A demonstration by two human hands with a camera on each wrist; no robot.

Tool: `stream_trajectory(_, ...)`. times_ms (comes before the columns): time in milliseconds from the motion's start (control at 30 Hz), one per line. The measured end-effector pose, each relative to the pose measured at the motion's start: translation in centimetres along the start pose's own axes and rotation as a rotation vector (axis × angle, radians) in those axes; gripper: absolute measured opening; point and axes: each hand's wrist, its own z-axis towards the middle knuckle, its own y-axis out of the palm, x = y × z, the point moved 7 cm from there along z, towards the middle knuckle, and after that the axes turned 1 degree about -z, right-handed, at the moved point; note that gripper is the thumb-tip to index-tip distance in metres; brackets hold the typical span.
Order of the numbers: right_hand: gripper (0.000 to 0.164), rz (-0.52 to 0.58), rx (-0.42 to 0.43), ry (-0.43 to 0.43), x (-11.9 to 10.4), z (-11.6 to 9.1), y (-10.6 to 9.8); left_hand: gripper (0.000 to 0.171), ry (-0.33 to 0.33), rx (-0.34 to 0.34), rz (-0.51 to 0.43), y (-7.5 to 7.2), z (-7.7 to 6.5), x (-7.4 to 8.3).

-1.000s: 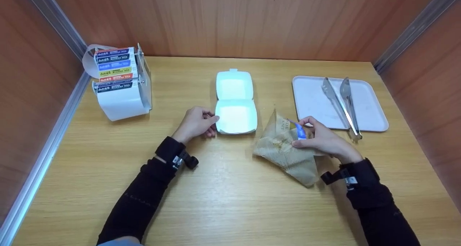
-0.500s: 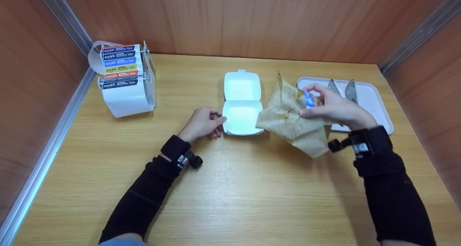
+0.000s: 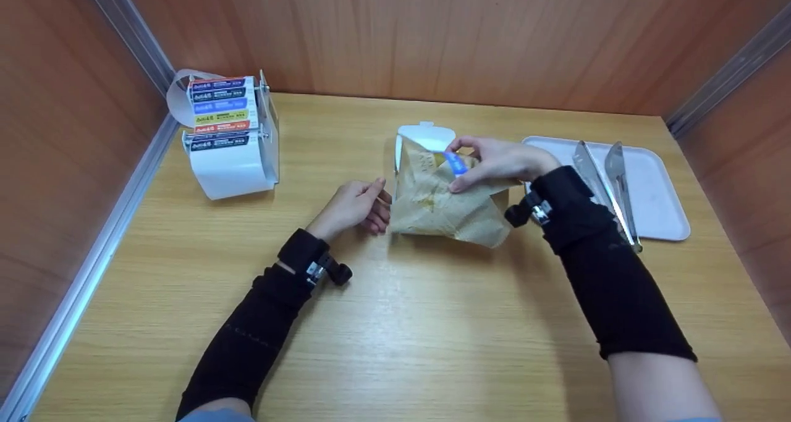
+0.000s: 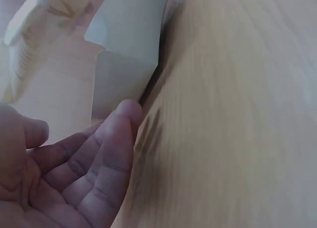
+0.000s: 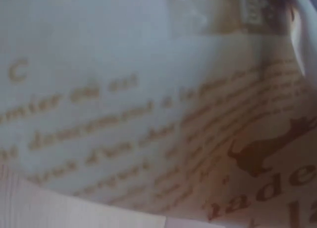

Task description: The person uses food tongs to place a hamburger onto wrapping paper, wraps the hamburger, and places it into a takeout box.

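Note:
My right hand (image 3: 497, 159) pinches a brown printed paper-wrapped packet (image 3: 432, 212) with a blue label (image 3: 456, 162). It holds the packet over the white clamshell box (image 3: 426, 136), hiding most of the box; only the open lid's far part shows. Whether the packet touches the box inside, I cannot tell. Printed paper (image 5: 109, 119) fills the right wrist view, blurred. My left hand (image 3: 358, 207) is at the box's left side, its thumb raised and apart. In the left wrist view, its fingertips are against or just beside the box's wall (image 4: 126, 74).
A white tray (image 3: 658, 206) lies to the right, with metal tongs (image 3: 609, 184) across it, their end past its near edge. At the back left stands a label dispenser (image 3: 232, 162) with several coloured rolls. Wooden walls (image 3: 395, 39) enclose the table.
My right hand has lifted the packet from the table and carried it up and left, over the box. My left hand has stayed beside the box, its thumb now lifted off the rim.

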Motion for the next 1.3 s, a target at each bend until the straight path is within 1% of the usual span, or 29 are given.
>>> stream_trajectory(100,0.064,-0.051,-0.047,0.003,-0.2,1.8,0.7,0.059,-0.029,0.018,-0.002,-0.3,0.0,-0.1)
stream_trajectory(200,0.063,-0.091,-0.060,0.000,-0.2,3.1,1.2,0.061,-0.050,0.034,0.007,-0.6,0.0,0.0)
stream_trajectory(267,0.063,-0.091,-0.061,-0.010,-0.2,3.7,1.6,0.062,-0.051,0.038,0.023,-0.6,-0.1,0.1)
stream_trajectory(367,0.060,-0.097,-0.028,-0.037,-0.2,4.0,2.0,0.060,-0.042,0.036,0.066,-0.5,-0.2,0.5)
stream_trajectory(467,0.058,-0.101,0.031,-0.064,0.0,4.0,2.2,0.058,-0.017,0.064,0.159,-0.6,-0.2,0.9)
stream_trajectory(600,0.058,-0.176,0.131,-0.116,-0.2,3.4,2.7,0.052,0.072,0.100,0.311,-1.0,-0.5,1.7)
stream_trajectory(633,0.058,-0.205,0.156,-0.132,-0.2,3.3,2.9,0.054,0.097,0.108,0.326,-1.0,-0.7,2.0)
stream_trajectory(667,0.057,-0.233,0.185,-0.148,-0.3,3.1,3.0,0.060,0.126,0.113,0.339,-0.9,-0.8,2.3)
stream_trajectory(733,0.056,-0.280,0.239,-0.174,-0.4,2.7,3.3,0.075,0.228,0.131,0.419,-0.6,-1.3,3.1)
stream_trajectory(800,0.054,-0.326,0.293,-0.194,-0.4,2.4,3.6,0.085,0.339,0.141,0.530,0.0,-1.9,4.0)
stream_trajectory(833,0.054,-0.339,0.316,-0.201,-0.3,2.3,3.7,0.085,0.401,0.135,0.593,0.5,-2.2,4.4)
stream_trajectory(900,0.054,-0.356,0.357,-0.205,-0.3,1.9,3.9,0.080,0.534,0.113,0.732,1.7,-2.8,5.0)
stream_trajectory(933,0.056,-0.363,0.373,-0.204,-0.2,1.8,4.0,0.075,0.583,0.085,0.781,2.2,-3.0,5.1)
stream_trajectory(967,0.058,-0.368,0.388,-0.198,-0.2,1.6,4.0,0.071,0.610,0.053,0.809,2.6,-3.1,5.0)
stream_trajectory(1033,0.062,-0.373,0.412,-0.186,-0.2,1.1,4.2,0.064,0.639,0.003,0.834,3.3,-3.2,4.7)
stream_trajectory(1100,0.068,-0.370,0.427,-0.179,-0.1,0.3,4.3,0.061,0.639,-0.012,0.844,3.5,-3.2,4.5)
stream_trajectory(1200,0.079,-0.390,0.421,-0.194,-0.1,-1.2,4.7,0.058,0.629,0.001,0.865,3.8,-3.1,4.4)
stream_trajectory(1300,0.096,-0.446,0.396,-0.213,0.1,-2.7,5.5,0.057,0.637,0.031,0.902,4.2,-3.2,4.7)
